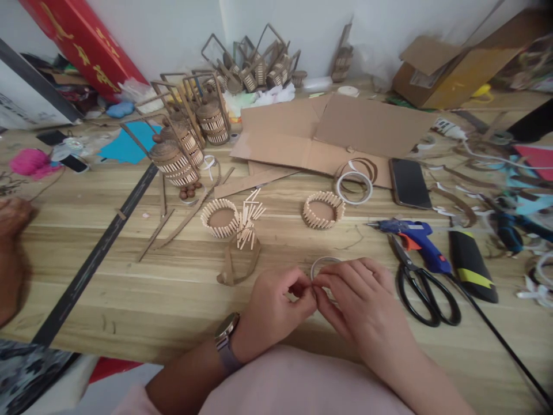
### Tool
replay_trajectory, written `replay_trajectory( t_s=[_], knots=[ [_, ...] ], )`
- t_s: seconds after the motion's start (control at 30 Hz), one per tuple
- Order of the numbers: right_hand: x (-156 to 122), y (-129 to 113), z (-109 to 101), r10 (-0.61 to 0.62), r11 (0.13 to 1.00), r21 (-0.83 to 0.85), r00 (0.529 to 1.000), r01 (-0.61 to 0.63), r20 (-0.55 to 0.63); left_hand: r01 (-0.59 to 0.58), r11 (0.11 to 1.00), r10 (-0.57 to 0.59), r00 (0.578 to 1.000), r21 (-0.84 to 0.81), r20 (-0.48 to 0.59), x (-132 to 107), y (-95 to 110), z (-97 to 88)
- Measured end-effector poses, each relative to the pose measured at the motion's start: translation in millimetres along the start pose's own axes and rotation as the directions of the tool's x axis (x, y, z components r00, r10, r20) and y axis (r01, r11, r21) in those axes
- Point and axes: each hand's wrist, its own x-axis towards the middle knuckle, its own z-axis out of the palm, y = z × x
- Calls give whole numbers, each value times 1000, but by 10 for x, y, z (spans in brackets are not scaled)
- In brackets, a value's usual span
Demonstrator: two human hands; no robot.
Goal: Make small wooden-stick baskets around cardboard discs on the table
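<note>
My left hand (276,305), with a watch (227,331) on its wrist, pinches thumb and forefinger together at the table's front. My right hand (363,297) meets it fingertip to fingertip, also closed. Whatever lies between the fingertips is too small or hidden to name. Partly covered by the right hand is a pale ring (322,262), perhaps a tape roll. Beyond the hands stand two rings of short wooden sticks on cardboard bases, a left ring (207,222) and a right ring (323,212). Loose wooden sticks (248,222) lie beside the left one, above a brown strip loop (235,276).
To the right lie black-handled scissors (425,294), a blue glue gun (415,233), a black-yellow case (473,265) and a phone (409,183). Flat cardboard (367,124) and small stick lanterns (173,161) stand farther back. Another person's hand (15,225) rests at the left edge.
</note>
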Motion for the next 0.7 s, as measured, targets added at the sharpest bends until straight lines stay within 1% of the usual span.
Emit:
replay_trajectory(
  t_s=[0.1, 0.2, 0.3, 0.4, 0.5, 0.57, 0.7],
  knots=[
    [-5, -6, 9, 0, 1000, 9, 1000, 0, 7, -2, 1000, 2, 1000, -2, 8, 2, -2, -6],
    [-17, -1, 14, 34, 997, 64, 999, -34, 10, 21, 1000, -20, 999, -16, 29, -3, 5, -16],
    [-36, 23, 16, 86, 978, 185, 996, -90, 33, 52, 997, -49, 997, -55, 53, -6, 19, -29],
    [-49, 55, 15, 145, 935, 315, 985, -166, 89, 91, 990, -82, 993, -104, 84, 2, 23, -37],
    [-49, 73, 10, 199, 887, 392, 969, -242, 148, 116, 984, -102, 989, -135, 103, 14, 14, -38],
    [-46, 76, 7, 218, 870, 414, 962, -268, 165, 121, 983, -107, 989, -138, 106, 18, 7, -37],
    [-43, 71, 9, 241, 866, 413, 959, -283, 150, 103, 988, -91, 991, -118, 100, 16, -2, -32]
  ],
)
